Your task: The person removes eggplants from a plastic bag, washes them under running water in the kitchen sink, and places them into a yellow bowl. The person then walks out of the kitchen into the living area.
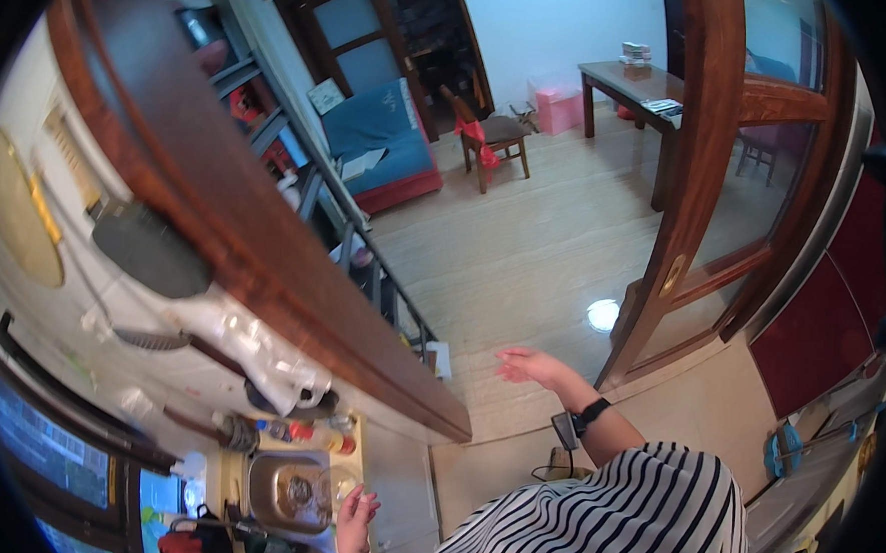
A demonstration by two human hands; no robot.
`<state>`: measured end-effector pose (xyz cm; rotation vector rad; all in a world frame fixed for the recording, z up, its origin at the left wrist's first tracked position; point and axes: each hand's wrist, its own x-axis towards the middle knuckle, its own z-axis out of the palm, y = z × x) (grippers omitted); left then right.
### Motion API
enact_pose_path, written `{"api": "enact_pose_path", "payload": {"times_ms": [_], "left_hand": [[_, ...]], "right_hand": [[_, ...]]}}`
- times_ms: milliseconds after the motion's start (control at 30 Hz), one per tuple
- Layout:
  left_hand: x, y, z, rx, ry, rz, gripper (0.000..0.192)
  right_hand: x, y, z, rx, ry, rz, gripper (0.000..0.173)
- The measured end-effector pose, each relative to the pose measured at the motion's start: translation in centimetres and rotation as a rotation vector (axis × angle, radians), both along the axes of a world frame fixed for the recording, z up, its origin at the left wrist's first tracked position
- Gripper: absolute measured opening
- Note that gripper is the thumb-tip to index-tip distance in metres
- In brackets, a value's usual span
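My left hand (pixel 356 512) hangs beside the kitchen counter, nearest the stainless steel sink (pixel 262 485); its fingers are loosely curled around nothing. My right hand (pixel 527 368) reaches forward over the pale floor with fingers extended and nothing in it. A black strap with a small device (pixel 567 429) and a cable sits on my right wrist. Between the two hands stands the foot of a dark wooden door frame (pixel 388 377). To the right of my right hand is a sliding door (pixel 698 188) of wood and glass.
Bottles (pixel 316 435) line the counter behind the sink. A dark shelf rack (pixel 311 201) stands beyond the frame. Farther off are a wooden chair (pixel 503 128), a blue-covered sofa (pixel 375 133), a table (pixel 635 79) and a pink box (pixel 558 111). Dark red cabinet doors (pixel 814 332) flank the right.
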<state>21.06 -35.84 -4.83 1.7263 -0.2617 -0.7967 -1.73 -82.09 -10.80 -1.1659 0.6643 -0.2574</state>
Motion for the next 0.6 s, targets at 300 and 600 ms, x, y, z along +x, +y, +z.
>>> {"api": "enact_pose_path", "payload": {"times_ms": [300, 600], "left_hand": [[0.9, -26.2, -0.2, 0.039, 0.051, -0.249, 0.048], [6.6, -51.6, -1.2, 0.042, 0.109, -0.439, 0.043]], "right_hand": [[-8.4, -17.6, -1.3, 0.025, 0.126, -0.292, 0.042], [-1.6, -32.1, -1.6, 0.054, 0.084, -0.311, 0.037]]}}
